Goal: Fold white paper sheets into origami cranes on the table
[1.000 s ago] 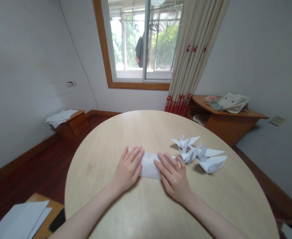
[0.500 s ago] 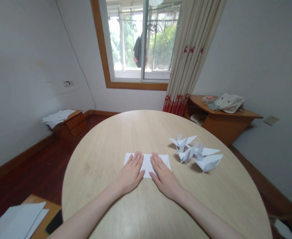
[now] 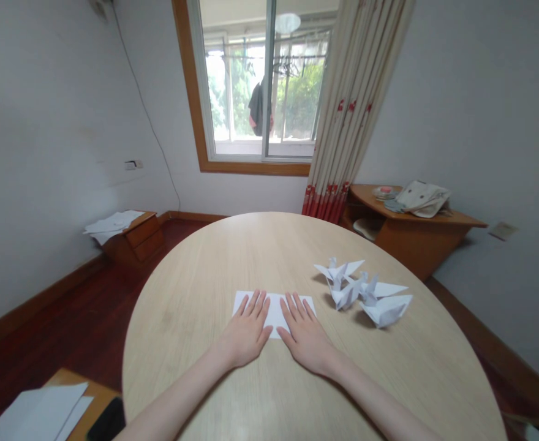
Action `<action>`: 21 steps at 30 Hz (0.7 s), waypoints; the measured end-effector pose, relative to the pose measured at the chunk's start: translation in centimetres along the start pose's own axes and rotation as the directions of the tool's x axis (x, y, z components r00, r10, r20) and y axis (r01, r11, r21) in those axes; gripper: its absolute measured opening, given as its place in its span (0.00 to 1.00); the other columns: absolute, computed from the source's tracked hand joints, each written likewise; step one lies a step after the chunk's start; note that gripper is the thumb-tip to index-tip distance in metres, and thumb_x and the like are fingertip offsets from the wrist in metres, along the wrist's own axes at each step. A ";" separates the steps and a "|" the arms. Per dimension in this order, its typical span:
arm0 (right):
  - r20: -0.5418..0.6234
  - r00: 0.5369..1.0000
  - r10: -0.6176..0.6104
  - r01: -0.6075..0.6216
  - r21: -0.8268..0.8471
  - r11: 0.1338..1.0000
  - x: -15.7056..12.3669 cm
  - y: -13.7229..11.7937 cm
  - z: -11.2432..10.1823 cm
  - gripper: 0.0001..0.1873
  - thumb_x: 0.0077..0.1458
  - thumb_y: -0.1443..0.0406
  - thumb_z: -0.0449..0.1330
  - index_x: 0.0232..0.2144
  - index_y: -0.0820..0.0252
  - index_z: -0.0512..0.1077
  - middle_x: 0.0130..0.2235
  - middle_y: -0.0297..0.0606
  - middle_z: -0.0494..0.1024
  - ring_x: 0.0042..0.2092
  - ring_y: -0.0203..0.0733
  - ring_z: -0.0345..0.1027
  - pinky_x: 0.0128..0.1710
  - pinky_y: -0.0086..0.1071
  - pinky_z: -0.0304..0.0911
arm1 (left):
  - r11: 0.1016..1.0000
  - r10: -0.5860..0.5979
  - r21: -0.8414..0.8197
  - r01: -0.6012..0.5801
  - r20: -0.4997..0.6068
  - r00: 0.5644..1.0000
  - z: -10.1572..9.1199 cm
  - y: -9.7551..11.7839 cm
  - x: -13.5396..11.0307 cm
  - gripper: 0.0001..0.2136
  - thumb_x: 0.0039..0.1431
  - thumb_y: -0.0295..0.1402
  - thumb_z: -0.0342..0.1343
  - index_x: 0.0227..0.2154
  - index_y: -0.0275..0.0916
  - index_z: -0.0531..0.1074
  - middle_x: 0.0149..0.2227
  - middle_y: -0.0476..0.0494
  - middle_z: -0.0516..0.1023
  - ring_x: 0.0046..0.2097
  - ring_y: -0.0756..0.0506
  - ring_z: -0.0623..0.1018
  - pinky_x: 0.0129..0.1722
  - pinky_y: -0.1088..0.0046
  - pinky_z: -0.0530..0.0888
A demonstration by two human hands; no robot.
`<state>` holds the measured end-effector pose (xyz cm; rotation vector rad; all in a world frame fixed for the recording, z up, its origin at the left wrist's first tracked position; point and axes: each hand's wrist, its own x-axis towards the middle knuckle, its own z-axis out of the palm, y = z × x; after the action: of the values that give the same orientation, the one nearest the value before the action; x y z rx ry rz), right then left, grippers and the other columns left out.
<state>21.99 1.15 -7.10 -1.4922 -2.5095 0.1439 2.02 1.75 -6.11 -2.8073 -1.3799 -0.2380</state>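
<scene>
A folded white sheet of paper (image 3: 275,304) lies flat on the round light-wood table (image 3: 205,288). My left hand (image 3: 247,334) rests palm down on its left half, fingers spread and straight. My right hand (image 3: 306,335) lies flat on the right half in the same way. Both hands press on the paper without gripping it. To the right of my right hand stand several white folded paper cranes (image 3: 364,293), close together.
A low wooden cabinet (image 3: 134,233) with papers on top stands by the left wall. A wooden shelf (image 3: 416,217) with a bag and dishes is at the right, beside the curtain (image 3: 347,104). White sheets (image 3: 40,413) and a dark phone lie at the lower left.
Both hands have slid toward me along the paper, and more of its far edge shows. The view has tilted slightly upward. The cranes have not moved.
</scene>
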 end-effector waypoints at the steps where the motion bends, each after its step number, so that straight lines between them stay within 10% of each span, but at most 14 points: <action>1: 0.014 1.000 0.005 -0.005 -0.007 1.000 0.0 0.0 -0.1 0.34 0.65 0.54 0.43 0.65 0.70 0.50 0.67 0.54 0.46 0.68 0.55 0.33 0.65 0.54 0.39 | 1.000 0.002 0.003 -0.002 0.005 1.000 0.0 0.0 0.0 0.27 0.70 0.41 0.34 0.65 0.28 0.49 0.67 0.32 0.45 0.68 0.38 0.43 0.65 0.54 0.50; 14: 0.181 0.980 0.085 -0.098 0.060 0.993 0.3 0.2 -2.7 0.42 0.58 0.39 0.45 0.66 0.54 0.46 0.69 0.42 0.41 0.69 0.50 0.30 0.66 0.51 0.32 | 0.990 0.034 -0.139 -0.033 0.006 0.999 -0.6 -1.5 -0.1 0.30 0.66 0.51 0.41 0.66 0.42 0.49 0.67 0.38 0.50 0.68 0.40 0.50 0.64 0.51 0.50; 21: 0.208 0.978 0.028 -0.055 0.123 0.991 0.3 1.5 -2.8 0.37 0.60 0.48 0.52 0.66 0.51 0.47 0.69 0.40 0.42 0.69 0.47 0.30 0.66 0.49 0.32 | 0.949 0.036 -0.313 0.031 0.208 0.977 -2.0 -3.0 1.0 0.34 0.61 0.50 0.52 0.65 0.45 0.50 0.68 0.37 0.45 0.68 0.37 0.46 0.64 0.49 0.48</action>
<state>23.80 2.05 -4.58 -1.5500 -2.5690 0.4822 -0.01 4.25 -4.22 -3.1775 -1.4994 -0.1765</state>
